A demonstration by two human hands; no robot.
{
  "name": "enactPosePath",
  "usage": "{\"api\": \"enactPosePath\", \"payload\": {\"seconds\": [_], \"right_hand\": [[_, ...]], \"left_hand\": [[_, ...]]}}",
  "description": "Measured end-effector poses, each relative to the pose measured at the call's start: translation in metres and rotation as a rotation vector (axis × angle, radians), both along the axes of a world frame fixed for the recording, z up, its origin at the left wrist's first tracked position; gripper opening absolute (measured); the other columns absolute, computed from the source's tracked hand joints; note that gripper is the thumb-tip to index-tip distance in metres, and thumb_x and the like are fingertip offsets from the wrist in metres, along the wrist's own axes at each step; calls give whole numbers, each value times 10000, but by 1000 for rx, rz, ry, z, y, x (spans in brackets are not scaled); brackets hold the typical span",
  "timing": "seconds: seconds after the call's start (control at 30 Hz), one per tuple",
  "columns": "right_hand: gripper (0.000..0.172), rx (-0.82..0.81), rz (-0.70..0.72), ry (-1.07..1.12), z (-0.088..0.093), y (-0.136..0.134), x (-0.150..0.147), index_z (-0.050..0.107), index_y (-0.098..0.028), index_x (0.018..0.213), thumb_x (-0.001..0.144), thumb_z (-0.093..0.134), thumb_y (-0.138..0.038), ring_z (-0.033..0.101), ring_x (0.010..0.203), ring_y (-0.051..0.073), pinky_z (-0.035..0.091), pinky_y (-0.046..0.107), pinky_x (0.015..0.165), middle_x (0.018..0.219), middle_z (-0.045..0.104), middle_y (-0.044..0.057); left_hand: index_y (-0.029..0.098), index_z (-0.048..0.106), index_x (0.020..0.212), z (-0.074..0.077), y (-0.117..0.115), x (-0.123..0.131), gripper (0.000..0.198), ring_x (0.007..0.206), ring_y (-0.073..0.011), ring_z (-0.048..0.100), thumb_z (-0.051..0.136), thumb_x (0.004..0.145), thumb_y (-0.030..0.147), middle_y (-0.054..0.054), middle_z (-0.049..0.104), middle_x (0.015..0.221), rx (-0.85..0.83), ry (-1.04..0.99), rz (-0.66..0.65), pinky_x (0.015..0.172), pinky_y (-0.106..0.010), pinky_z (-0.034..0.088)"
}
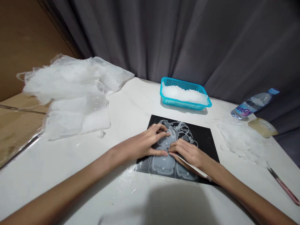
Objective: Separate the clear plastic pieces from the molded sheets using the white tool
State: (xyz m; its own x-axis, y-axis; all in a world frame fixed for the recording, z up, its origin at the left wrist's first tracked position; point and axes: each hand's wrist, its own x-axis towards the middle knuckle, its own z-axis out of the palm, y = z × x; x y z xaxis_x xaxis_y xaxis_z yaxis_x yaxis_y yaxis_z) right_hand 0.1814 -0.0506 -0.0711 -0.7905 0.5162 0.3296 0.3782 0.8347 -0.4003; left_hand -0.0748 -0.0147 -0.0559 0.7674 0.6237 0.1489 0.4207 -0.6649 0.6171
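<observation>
Lying on the black mat (204,137), the translucent moulded sheet (163,161) appears light, pliable and tear-prone at thin edges, best held by its broad panels; left hand (156,139) spread over it, right hand (188,153) gripping a slim tool (192,167).

Clear bottle (255,104), yellowish roll (262,127) near it, grey curtain (187,37) behind, brown cardboard (25,47) left

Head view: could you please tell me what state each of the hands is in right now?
Left hand: open, touching the clear plastic.
Right hand: closed, holding a slim white tool.
</observation>
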Motion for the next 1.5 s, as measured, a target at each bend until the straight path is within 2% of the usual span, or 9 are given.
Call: {"api": "enactPosePath", "payload": {"seconds": [0.2,0.33,0.47,0.67,0.87,0.97,1.07,1.2,1.5], "right_hand": [[157,82,-29,-14,-5,2,-5,586,-193,1150,1082,445,-195,646,1000,220,563,352,864,1042,677,84],[154,175,-58,-51,-3,1,-7,587,-147,1153,1078,460,-192,656,1013,221,574,362,894,1065,680,96],[264,269,-127,-145,3,-2,-10,562,-89,1274,1085,446,-233,653,1134,267,573,405,955,1191,683,154],[259,504,-84,-226,6,-4,-14,605,-37,1248,1049,461,-118,672,984,268,581,384,823,1111,716,165],[212,392,-256,-24,-1,-1,-17,628,-78,1210,1035,520,-130,664,974,245,573,335,766,1050,721,125],[210,327,-245,-6,-1,0,-17,630,-82,1208,1033,525,-130,668,977,241,581,337,787,1058,717,118],[201,338,-197,-22,1,1,-16,631,-89,1200,1038,529,-151,674,966,236,583,346,812,1051,721,112],[195,379,-145,-53,3,3,-9,626,-112,1192,1053,528,-206,683,958,224,584,346,820,1038,726,107],[225,296,-131,-66,0,6,0,616,-132,1222,1046,563,-263,670,987,219,583,338,833,1056,714,92]], "left_hand": [[254,509,1486,1,0,0,611,1338,-348,520,719,942,438,-143,517,1439,-27,-25,8,1090,-512,490],[248,525,1458,-1,2,0,615,1322,-350,527,669,944,553,-142,527,1444,65,46,21,1100,-518,459],[258,520,1436,-7,5,-2,637,1308,-336,507,625,935,637,-130,532,1424,138,72,20,1112,-501,425],[267,492,1446,-14,7,-2,689,1377,-357,438,617,912,684,-148,470,1479,85,80,32,1143,-537,401],[272,251,1628,-15,5,1,907,1483,-421,309,583,911,716,-181,328,1616,-9,114,69,1202,-621,320],[277,72,1671,-14,5,1,1032,1492,-441,284,580,899,735,-194,277,1646,-41,134,83,1204,-646,304],[306,-4,1670,-12,5,0,1046,1508,-432,257,568,906,735,-183,251,1660,-50,144,72,1206,-652,294],[333,45,1667,-11,4,-1,1004,1502,-417,274,576,910,725,-155,290,1646,-60,117,70,1206,-630,315],[284,214,1641,-12,6,-3,927,1468,-389,334,593,911,712,-154,368,1589,-23,104,54,1205,-580,337]]}}
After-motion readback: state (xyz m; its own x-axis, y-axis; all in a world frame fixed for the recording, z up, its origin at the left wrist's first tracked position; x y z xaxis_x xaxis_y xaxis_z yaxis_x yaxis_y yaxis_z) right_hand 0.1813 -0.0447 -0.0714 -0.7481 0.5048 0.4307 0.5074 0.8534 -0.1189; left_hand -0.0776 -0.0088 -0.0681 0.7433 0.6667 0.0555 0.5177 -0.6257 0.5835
